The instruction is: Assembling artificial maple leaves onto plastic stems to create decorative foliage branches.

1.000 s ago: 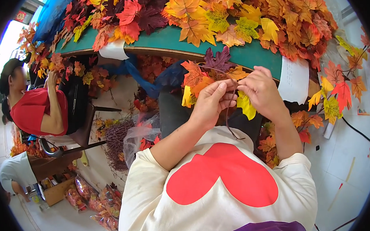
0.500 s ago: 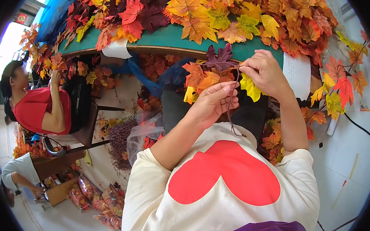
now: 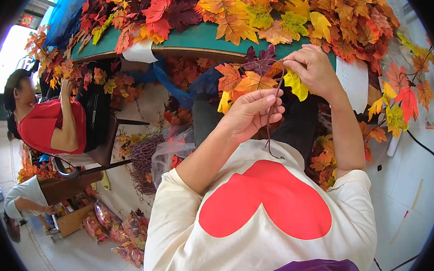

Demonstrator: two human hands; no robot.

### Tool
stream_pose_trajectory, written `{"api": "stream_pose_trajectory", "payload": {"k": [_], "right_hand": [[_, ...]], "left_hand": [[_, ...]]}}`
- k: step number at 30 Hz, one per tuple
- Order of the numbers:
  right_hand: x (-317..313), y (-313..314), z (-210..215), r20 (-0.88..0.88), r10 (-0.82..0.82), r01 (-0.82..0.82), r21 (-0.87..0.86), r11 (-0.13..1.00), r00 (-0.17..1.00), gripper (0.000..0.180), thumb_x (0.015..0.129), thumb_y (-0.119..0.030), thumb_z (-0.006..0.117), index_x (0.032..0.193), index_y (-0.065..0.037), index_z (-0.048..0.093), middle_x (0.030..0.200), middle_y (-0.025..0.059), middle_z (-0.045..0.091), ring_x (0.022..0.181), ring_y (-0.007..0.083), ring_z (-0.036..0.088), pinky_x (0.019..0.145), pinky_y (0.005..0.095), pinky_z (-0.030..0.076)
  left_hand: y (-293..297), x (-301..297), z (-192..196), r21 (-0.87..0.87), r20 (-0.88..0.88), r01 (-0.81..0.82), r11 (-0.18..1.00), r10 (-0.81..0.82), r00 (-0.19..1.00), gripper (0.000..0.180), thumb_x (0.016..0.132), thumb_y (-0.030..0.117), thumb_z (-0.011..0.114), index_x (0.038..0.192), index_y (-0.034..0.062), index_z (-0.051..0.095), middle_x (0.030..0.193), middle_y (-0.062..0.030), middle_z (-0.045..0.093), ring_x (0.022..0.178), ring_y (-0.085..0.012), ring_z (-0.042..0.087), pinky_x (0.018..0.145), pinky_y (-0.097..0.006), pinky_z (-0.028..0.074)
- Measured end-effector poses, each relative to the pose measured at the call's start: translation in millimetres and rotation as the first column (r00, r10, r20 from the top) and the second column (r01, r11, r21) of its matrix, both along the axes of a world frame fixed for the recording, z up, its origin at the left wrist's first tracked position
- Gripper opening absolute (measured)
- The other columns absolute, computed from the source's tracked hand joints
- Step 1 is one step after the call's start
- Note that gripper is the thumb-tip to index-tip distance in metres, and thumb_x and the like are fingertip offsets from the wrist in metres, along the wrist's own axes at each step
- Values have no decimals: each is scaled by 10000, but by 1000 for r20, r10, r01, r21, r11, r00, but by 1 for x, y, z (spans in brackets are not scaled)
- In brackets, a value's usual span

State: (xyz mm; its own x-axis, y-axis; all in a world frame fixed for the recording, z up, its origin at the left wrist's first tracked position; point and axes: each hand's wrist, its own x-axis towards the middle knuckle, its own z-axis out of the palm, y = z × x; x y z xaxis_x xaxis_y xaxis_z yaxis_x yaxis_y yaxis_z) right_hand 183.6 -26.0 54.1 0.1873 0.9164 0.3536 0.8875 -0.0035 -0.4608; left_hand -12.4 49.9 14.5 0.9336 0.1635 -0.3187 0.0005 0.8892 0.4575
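Observation:
In front of my lap I hold a spray of artificial maple leaves on a thin brown stem (image 3: 269,130). My left hand (image 3: 253,115) pinches the stem between thumb and forefinger, the other fingers loosely curled, and the loose end hangs below toward my shirt. My right hand (image 3: 316,72) is closed in a pinch at the upper part of the stem, near the table edge. Around the hands spread an orange leaf (image 3: 255,82), a dark purple leaf (image 3: 260,60) and a yellow leaf (image 3: 296,85). The exact joint under my right fingertips is hidden.
Heaped autumn leaves (image 3: 348,15) cover the green table (image 3: 192,41) ahead. A leafy branch (image 3: 396,94) hangs at right. Left of my legs lies a bundle of brown twigs (image 3: 147,161). Bagged leaves (image 3: 129,233) sit on the floor; a person in red (image 3: 54,124) sits at left.
My right hand has risen slightly, drawing the stem taut upward. The left hand has turned a little and its fingers have loosened. The leaves have shifted slightly.

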Motion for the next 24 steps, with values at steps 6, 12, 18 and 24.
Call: {"api": "stream_pose_trajectory", "payload": {"k": [6, 12, 18, 24], "right_hand": [[-6, 5, 0, -43, 2, 3, 128, 992, 999, 133, 786, -182, 612, 754, -61, 658, 675, 48, 627, 640, 232, 540, 761, 339, 380], [-16, -3, -4, -59, 67, -52, 229, 972, 996, 123, 789, -178, 615, 786, -61, 653, 702, 54, 627, 674, 227, 560, 737, 322, 409], [-18, -15, -1, -496, 118, -104, 56, 993, 860, 153, 812, -155, 615, 834, -7, 641, 763, 84, 634, 691, 181, 585, 634, 280, 453], [-20, -17, -3, -600, 192, -194, 63, 979, 776, 151, 837, -126, 608, 863, 21, 629, 747, 34, 584, 663, 85, 533, 587, 217, 422]], "left_hand": [[-5, -3, 4, 191, -42, -16, 981, 25, 999, 192, 873, 119, 553, 1027, 4, 568, 870, -69, 613, 815, -155, 619, 723, -279, 535], [-13, -17, 20, 189, -2, -39, 981, 40, 999, 150, 877, 119, 549, 993, 27, 571, 842, -64, 621, 738, -153, 627, 650, -271, 523], [-21, -36, 30, 87, 38, -83, 993, 80, 996, 138, 892, 110, 515, 989, 22, 555, 830, -54, 613, 665, -128, 621, 578, -229, 510], [-23, -42, 39, 82, 31, -108, 991, 105, 994, 136, 887, 110, 519, 978, 17, 556, 829, -51, 609, 628, -113, 593, 572, -226, 493]]}}
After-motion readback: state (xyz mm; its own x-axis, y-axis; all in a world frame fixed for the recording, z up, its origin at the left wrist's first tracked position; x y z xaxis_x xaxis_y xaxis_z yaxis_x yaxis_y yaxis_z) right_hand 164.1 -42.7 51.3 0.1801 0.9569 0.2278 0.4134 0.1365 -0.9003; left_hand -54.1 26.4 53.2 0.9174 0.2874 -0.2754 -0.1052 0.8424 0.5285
